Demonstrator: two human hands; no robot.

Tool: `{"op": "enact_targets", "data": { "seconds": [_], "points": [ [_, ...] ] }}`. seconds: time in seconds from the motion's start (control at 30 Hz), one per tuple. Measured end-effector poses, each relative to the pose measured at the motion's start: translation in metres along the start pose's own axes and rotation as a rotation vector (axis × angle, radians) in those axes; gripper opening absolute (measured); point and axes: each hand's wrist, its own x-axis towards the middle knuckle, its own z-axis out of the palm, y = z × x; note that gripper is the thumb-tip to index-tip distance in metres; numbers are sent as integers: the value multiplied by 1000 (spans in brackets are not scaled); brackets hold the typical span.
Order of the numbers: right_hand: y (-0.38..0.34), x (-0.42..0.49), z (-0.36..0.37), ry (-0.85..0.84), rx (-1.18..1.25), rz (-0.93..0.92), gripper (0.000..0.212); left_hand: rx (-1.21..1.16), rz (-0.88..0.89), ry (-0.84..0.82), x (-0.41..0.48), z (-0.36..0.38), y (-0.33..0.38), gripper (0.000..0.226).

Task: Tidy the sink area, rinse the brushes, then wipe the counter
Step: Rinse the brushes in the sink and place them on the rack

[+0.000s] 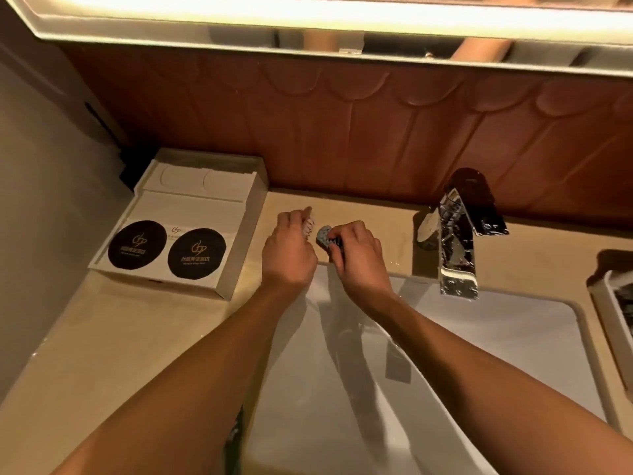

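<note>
Two bare forearms reach forward over the white sink (513,337), which fills the near right of the view and is set into a beige tabletop (102,337). Both hands meet just past the sink's far rim, over the narrow strip of tabletop behind the basin.

The left hand (289,250) has its grip curled round a pale brush (309,225), whose light bristled end sticks out above the knuckles. The right hand (358,258) has its grip closed on a dark brush (326,237), with a grey and black head poking out toward the left hand. The two brush heads lie just beside each other; whether they touch cannot be told.

Left of the hands a white tray (246,217) sits on the tabletop against the side wall, carrying two black round discs (134,245) printed with a pale logo. To the right a chrome faucet (459,255) stands at the sink's far edge, its spout pointing over the basin. At the right border the corner of another white tray (603,303) shows, its contents unclear.

Behind everything runs a brown panelled wall (342,132), and above it a lit mirror edge (308,15).
</note>
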Motion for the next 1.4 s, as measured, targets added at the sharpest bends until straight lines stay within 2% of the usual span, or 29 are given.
{"op": "enact_targets", "data": {
  "seconds": [0.1, 0.2, 0.27, 0.43, 0.6, 0.9, 1.07, 1.2, 1.4],
  "points": [
    [2, -32, -20, 39, 16, -22, 22, -77, 44, -78, -33, -8, 14, 33],
    [0, -71, -43, 56, -37, -52, 19, -160, 87, -155, -72, -18, 35, 28],
    [2, -95, -59, 56, -39, -29, 16, -200, 84, -215, -91, -18, 50, 32],
    [19, -163, -103, 88, -116, -30, 16, -161, 164, -349, -142, -8, 96, 62],
    [44, -223, -138, 54, -223, -50, 20, -134, 226, -436, -184, 10, 135, 58],
    [93, -291, -205, 151, -250, 106, 26, -266, 278, -440, -238, 48, 215, 47],
    [130, -322, -239, 203, -268, 255, 37, -280, 389, -452, -257, 72, 264, 35],
    [161, -340, -264, 207, -300, 323, 55, -290, 481, -480, -268, 88, 292, 31],
    [206, -347, -298, 208, -372, 372, 56, -292, 571, -557, -279, 113, 327, 27]
  ]
}}
